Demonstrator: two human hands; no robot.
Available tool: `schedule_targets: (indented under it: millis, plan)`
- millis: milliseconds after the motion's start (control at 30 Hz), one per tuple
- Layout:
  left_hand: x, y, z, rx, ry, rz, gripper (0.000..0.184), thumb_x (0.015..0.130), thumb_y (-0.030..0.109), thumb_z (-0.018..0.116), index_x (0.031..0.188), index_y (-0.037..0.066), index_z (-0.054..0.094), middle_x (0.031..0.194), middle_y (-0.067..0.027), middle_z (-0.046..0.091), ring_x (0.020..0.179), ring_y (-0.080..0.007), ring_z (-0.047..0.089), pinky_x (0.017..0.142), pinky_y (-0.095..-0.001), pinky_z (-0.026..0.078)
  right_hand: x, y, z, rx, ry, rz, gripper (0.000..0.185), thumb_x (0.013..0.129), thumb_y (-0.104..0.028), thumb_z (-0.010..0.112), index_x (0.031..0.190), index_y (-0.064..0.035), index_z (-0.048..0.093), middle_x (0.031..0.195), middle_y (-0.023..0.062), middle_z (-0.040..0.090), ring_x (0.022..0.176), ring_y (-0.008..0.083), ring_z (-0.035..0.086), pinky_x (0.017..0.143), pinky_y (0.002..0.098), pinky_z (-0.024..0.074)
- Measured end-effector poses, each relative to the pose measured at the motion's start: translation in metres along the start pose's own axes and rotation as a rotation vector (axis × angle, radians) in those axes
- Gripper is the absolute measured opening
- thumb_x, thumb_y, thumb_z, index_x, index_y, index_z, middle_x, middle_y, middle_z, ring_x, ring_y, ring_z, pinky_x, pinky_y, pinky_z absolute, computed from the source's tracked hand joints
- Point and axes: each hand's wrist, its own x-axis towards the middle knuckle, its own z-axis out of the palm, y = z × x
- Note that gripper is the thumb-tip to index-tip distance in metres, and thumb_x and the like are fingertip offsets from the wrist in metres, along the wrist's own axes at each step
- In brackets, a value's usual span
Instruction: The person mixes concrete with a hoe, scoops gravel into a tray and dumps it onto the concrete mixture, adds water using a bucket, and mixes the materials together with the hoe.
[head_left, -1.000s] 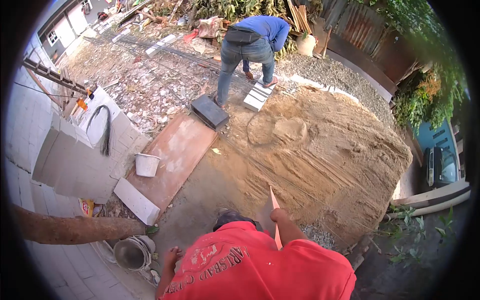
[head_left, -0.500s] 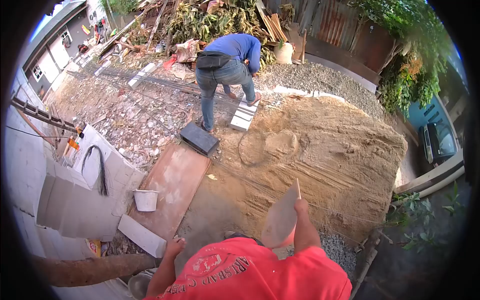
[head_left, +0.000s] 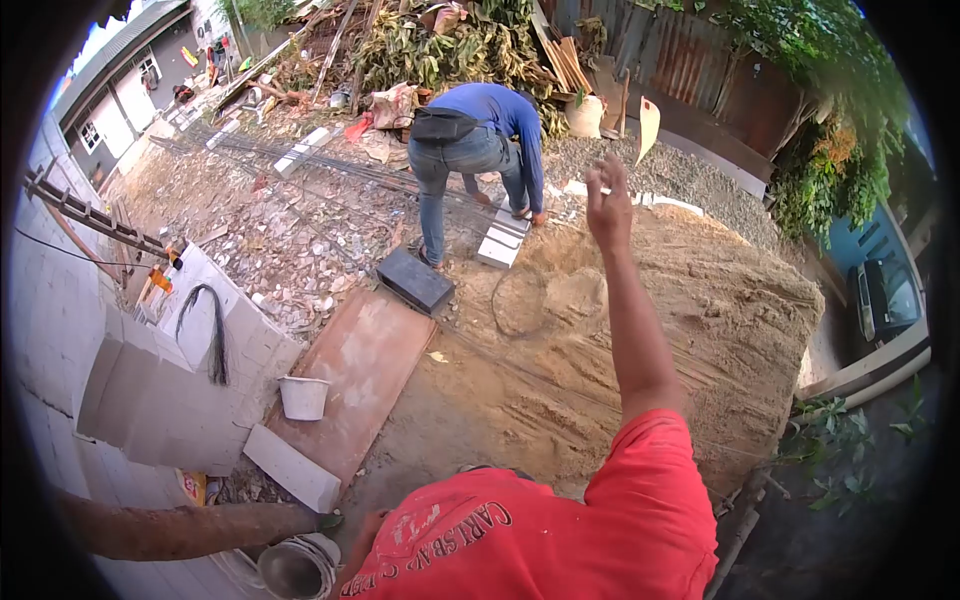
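My right hand (head_left: 610,200) is raised on an outstretched arm above the sand heap (head_left: 710,310). Its fingers are apart, with nothing in them. Just beyond the fingertips, apart from them, a thin pale flat piece (head_left: 648,128) is seen against the gravel and fence; it looks airborne. Low by my red shirt, only a little of my left hand (head_left: 370,527) shows, its fingers mostly hidden. Nearest to that hand are a wooden pole (head_left: 190,532) and a stack of buckets (head_left: 297,568).
A co-worker (head_left: 475,130) in blue bends over a white block (head_left: 503,240). A dark block (head_left: 415,280) stands by a reddish board (head_left: 360,360) bearing a white bucket (head_left: 303,398). Steel bars (head_left: 350,170) cross the rubble. A corrugated fence (head_left: 650,60) lines the back.
My right hand has swung up and forward and let go of the flat sheet, which is now beyond it. My left hand has drawn down toward the shirt. The co-worker's arm has reached lower.
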Motion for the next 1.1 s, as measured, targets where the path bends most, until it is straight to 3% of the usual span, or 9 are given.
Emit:
schedule_targets:
  millis: [133, 267, 433, 500, 533, 700, 733, 800, 1100]
  plan:
    - [-0.023, -0.036, 0.010, -0.031, -0.102, -0.164, 0.046, 0.094, 0.041, 0.061, 0.115, 0.001, 0.069, 0.100, -0.0105, 0.072, 0.085, -0.0203, 0.067, 0.075, -0.0359, 0.054, -0.289, 0.121, 0.062, -0.344, -0.876, 0.369, 0.068, 0.092, -0.042, 0.062, 0.145, -0.0046, 0.042, 0.142, 0.0215, 0.051, 0.133, 0.0369, 0.047, 0.109, 0.0466, 0.0398]
    - [-0.031, -0.054, 0.001, -0.027, -0.165, -0.212, 0.050, 0.094, 0.044, 0.061, 0.118, 0.000, 0.067, 0.105, -0.0111, 0.071, 0.088, -0.0210, 0.067, 0.077, -0.0365, 0.054, -0.562, 0.201, -0.014, -0.691, -1.737, 0.646, 0.057, 0.089, -0.049, 0.059, 0.123, -0.0039, 0.067, 0.131, 0.0205, 0.062, 0.122, 0.0358, 0.059, 0.102, 0.0454, 0.0462]
    - [-0.003, -0.053, -0.029, 0.077, -0.263, -0.165, 0.054, 0.094, 0.047, 0.060, 0.121, 0.000, 0.065, 0.110, -0.0119, 0.070, 0.092, -0.0219, 0.066, 0.080, -0.0372, 0.054, -0.637, 0.156, -0.121, -0.583, -1.742, 1.191, 0.057, 0.088, -0.050, 0.061, 0.122, -0.0061, 0.069, 0.128, 0.0158, 0.066, 0.122, 0.0316, 0.061, 0.098, 0.0448, 0.0490]
    - [0.018, -0.044, -0.046, 0.115, -0.304, -0.122, 0.056, 0.094, 0.048, 0.059, 0.122, 0.000, 0.065, 0.113, -0.0122, 0.069, 0.094, -0.0223, 0.066, 0.080, -0.0375, 0.054, -0.647, 0.207, -0.126, -0.798, -1.537, 0.620, 0.049, 0.086, -0.043, 0.063, 0.118, -0.0063, 0.071, 0.124, 0.0167, 0.067, 0.117, 0.0329, 0.064, 0.096, 0.0450, 0.0507]
    - [0.032, -0.034, -0.055, 0.126, -0.325, -0.103, 0.057, 0.094, 0.049, 0.059, 0.123, 0.000, 0.064, 0.114, -0.0123, 0.069, 0.094, -0.0224, 0.066, 0.081, -0.0376, 0.054, -0.647, 0.255, -0.116, -0.710, -1.480, 0.697, 0.047, 0.088, -0.044, 0.057, 0.110, -0.0061, 0.074, 0.120, 0.0197, 0.068, 0.113, 0.0364, 0.064, 0.094, 0.0457, 0.0513]
    - [0.085, 0.018, -0.086, 0.367, -0.581, 0.213, 0.061, 0.094, 0.052, 0.059, 0.126, 0.000, 0.063, 0.119, -0.0126, 0.068, 0.103, -0.0238, 0.064, 0.086, -0.0389, 0.053, -0.493, 0.159, -0.094, -0.317, -0.410, 0.851, 0.046, 0.096, -0.045, 0.057, 0.119, -0.0075, 0.069, 0.086, 0.0136, 0.073, 0.070, 0.0276, 0.070, 0.073, 0.0412, 0.0534]
    - [0.086, 0.034, -0.088, 0.525, -0.641, 0.454, 0.061, 0.093, 0.052, 0.059, 0.126, 0.001, 0.063, 0.120, -0.0122, 0.068, 0.108, -0.0244, 0.063, 0.090, -0.0397, 0.052, -0.464, 0.101, -0.101, -0.180, -0.416, 0.897, 0.049, 0.094, -0.045, 0.055, 0.122, -0.0064, 0.067, 0.119, 0.0231, 0.066, 0.113, 0.0404, 0.062, 0.096, 0.0452, 0.0477]
    - [0.074, 0.044, -0.084, 0.655, -0.744, 0.550, 0.062, 0.093, 0.052, 0.059, 0.128, 0.001, 0.062, 0.122, -0.0128, 0.067, 0.110, -0.0254, 0.062, 0.092, -0.0395, 0.051, -0.466, 0.058, -0.098, -0.114, -0.396, 0.753, 0.051, 0.094, -0.045, 0.055, 0.126, -0.0062, 0.064, 0.121, 0.0230, 0.066, 0.113, 0.0400, 0.062, 0.096, 0.0451, 0.0477]
    - [0.049, -0.012, -0.067, 1.387, -1.165, 0.458, 0.065, 0.094, 0.053, 0.058, 0.135, 0.003, 0.056, 0.131, -0.0158, 0.062, 0.120, -0.0300, 0.058, 0.100, -0.0390, 0.046, -0.903, -0.148, -0.158, -0.238, -0.418, 1.303, 0.069, 0.097, -0.063, 0.039, 0.124, -0.0050, 0.066, 0.129, 0.0209, 0.063, 0.120, 0.0404, 0.058, 0.101, 0.0450, 0.0451]
